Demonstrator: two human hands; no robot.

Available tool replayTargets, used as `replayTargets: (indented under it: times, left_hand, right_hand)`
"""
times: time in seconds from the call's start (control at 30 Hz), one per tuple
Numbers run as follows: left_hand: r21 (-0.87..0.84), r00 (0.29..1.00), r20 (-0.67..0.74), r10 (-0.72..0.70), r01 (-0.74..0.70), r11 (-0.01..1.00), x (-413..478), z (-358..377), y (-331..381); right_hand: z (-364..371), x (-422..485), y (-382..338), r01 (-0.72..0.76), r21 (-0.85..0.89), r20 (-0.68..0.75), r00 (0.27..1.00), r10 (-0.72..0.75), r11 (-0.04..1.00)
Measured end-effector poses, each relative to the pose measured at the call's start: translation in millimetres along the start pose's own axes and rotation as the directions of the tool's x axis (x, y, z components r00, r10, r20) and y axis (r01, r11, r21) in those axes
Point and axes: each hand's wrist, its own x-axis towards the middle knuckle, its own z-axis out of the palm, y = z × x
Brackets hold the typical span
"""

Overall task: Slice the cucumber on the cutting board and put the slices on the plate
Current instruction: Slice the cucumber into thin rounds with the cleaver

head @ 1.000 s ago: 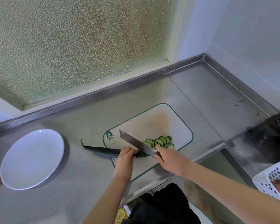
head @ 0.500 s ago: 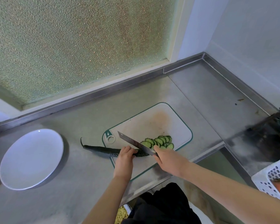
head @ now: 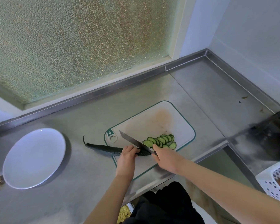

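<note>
Where knife (head: pixel 136 143) meets cucumber (head: pixel 103 149), hands hide it.

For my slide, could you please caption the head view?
Left hand steadies cucumber while right hand slices with knife on cutting board.

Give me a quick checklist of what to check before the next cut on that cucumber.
1. Cucumber pinned by the left hand: ok.
2. Knife gripped in the right hand: ok.
3. Left fingers clear of the blade: cannot tell, they sit very close to it.
4. Cut end on the cutting board: ok, though the stem end overhangs onto the counter.
5. Slices out of the knife's way: ok, fanned to its right.
6. Plate ready: ok, empty.
</note>
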Motion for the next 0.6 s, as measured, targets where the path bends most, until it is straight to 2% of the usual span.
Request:
replayTargets:
  times: [0.33, 0.6]
  left_hand:
    - [-0.02, 1.0, 0.005, -0.013, 0.013, 1.0, -0.4, -2.1, 0.1]
    - [-0.026, 1.0, 0.003, -0.013, 0.013, 1.0, 0.0, -2.3, 0.8]
  right_hand:
    - [-5.2, -14.0, 6.5, -0.042, 0.094, -0.068, 0.996, 0.049, 0.995]
    - [-12.5, -17.5, 1.7, -0.006, 0.05, -0.082, 0.997, 0.01, 0.999]
